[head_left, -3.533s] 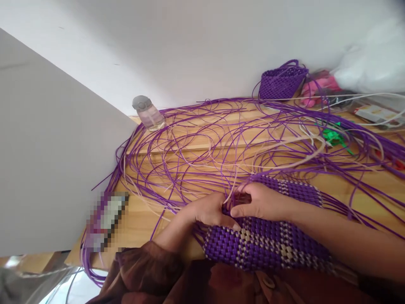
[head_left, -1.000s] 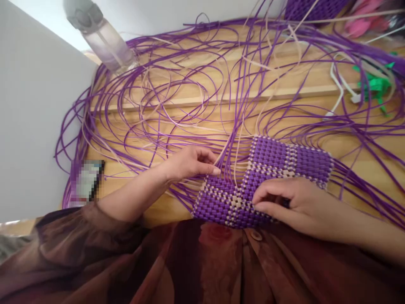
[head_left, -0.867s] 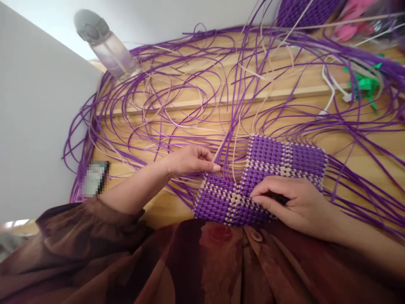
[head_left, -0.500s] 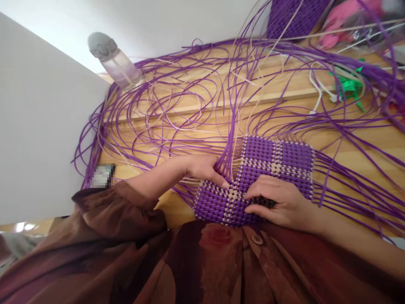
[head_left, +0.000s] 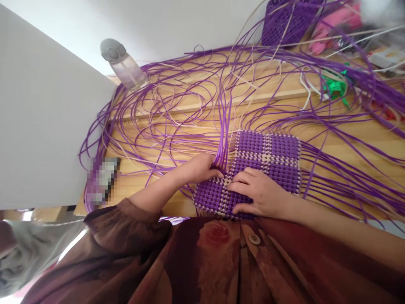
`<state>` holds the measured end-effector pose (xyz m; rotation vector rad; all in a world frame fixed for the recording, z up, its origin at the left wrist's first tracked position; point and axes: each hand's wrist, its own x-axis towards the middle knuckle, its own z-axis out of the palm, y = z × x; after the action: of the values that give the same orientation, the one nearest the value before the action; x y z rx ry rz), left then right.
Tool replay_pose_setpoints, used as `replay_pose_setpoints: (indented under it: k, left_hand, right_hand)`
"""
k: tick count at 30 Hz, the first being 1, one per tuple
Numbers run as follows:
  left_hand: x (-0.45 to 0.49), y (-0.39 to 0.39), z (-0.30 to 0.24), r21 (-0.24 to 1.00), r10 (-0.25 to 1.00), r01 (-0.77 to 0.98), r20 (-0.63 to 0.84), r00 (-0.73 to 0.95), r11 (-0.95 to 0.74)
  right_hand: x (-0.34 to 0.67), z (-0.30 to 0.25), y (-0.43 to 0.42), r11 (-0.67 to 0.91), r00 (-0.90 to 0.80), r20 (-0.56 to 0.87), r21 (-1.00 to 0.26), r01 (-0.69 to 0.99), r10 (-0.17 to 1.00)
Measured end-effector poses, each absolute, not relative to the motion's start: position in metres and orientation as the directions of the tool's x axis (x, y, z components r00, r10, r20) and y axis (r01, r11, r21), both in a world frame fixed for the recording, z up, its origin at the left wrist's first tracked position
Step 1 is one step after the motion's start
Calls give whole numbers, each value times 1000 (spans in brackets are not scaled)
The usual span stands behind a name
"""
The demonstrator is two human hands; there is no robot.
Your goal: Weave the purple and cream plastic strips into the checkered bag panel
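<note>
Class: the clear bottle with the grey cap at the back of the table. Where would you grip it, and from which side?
Probably round the clear body just below the grey cap, coming from the near right: the grey panel stands close on its left, and purple strands crowd its base.

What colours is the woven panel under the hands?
Woven panel: purple with cream bands; head view.

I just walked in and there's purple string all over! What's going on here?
A person is working on a weave at a wooden table. Their left hand grips a bunch of purple strands right where they leave the purple-and-cream woven mat. Their right hand lies on the mat, fingers bent against it. Loose ends loop across the table, up to a water bottle and a small purple basket.
</note>
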<state>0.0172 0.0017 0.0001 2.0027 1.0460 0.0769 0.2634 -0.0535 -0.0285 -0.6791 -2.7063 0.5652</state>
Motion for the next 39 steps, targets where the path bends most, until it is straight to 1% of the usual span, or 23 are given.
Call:
replay_pose_setpoints:
  k: [2, 6, 10, 13, 16, 19, 21, 22, 23, 24, 25, 27, 30, 33, 36, 39]
  left_hand:
    - [17, 5, -3, 751, 672, 611, -321, 668, -248]
    - [20, 15, -7, 843, 603, 537, -409, 685, -38]
    - [24, 15, -12, 888, 629, 446, -409, 660, 109]
    - [21, 11, -16, 926, 651, 331, -364, 666, 179]
    - [16, 9, -20, 929, 597, 308, -368, 713, 204]
    - [15, 8, -21, 937, 586, 270, -350, 730, 223]
    - [15, 8, -21, 930, 571, 247, -362, 736, 272]
    - [15, 7, -21, 924, 560, 238, -373, 740, 300]
    - [16, 7, -20, 918, 552, 233, -381, 742, 321]
    - [16, 6, -19, 914, 549, 230, -387, 741, 334]
    - [16, 5, -19, 914, 555, 231, -389, 735, 335]
    - [16, 4, -18, 916, 576, 239, -389, 719, 321]
    - [16, 3, -19, 918, 579, 235, -386, 718, 320]
    - [16, 3, -22, 915, 568, 209, -380, 730, 345]
    - [15, 4, -24, 922, 577, 209, -369, 729, 325]
    - [15, 5, -25, 924, 568, 224, -368, 736, 308]
  right_hand:
    - [262, -31, -54, 807, -855, 168, -456, 374, 491]
    - [260, -34, -52, 738, -827, 177, -575, 352, 533]
    - [260, -31, -51, 659, -756, 259, -696, 285, 601]
    - [259, -26, -51, 573, -647, 296, -774, 269, 703]
    - [257, -23, -51, 453, -539, 216, -818, 356, 814]
    - [259, -15, -39, 324, -473, 101, -848, 418, 875]
    - [265, -2, -17, 290, -412, 75, -823, 489, 908]
    - [269, 5, -2, 288, -384, 68, -783, 551, 921]
    - [273, 14, 16, 306, -372, 69, -714, 630, 926]
    - [278, 21, 35, 295, -372, 16, -642, 707, 928]
    - [281, 27, 55, 245, -372, -108, -581, 776, 922]
    - [284, 31, 89, 196, -360, -215, -542, 818, 908]
    - [272, 21, 114, 111, -326, -330, -533, 839, 886]
    - [250, 5, 117, 32, -300, -381, -572, 819, 875]
    - [238, 1, 130, -43, -234, -372, -606, 795, 898]
    - [256, 25, 168, -76, -120, -277, -605, 793, 953]
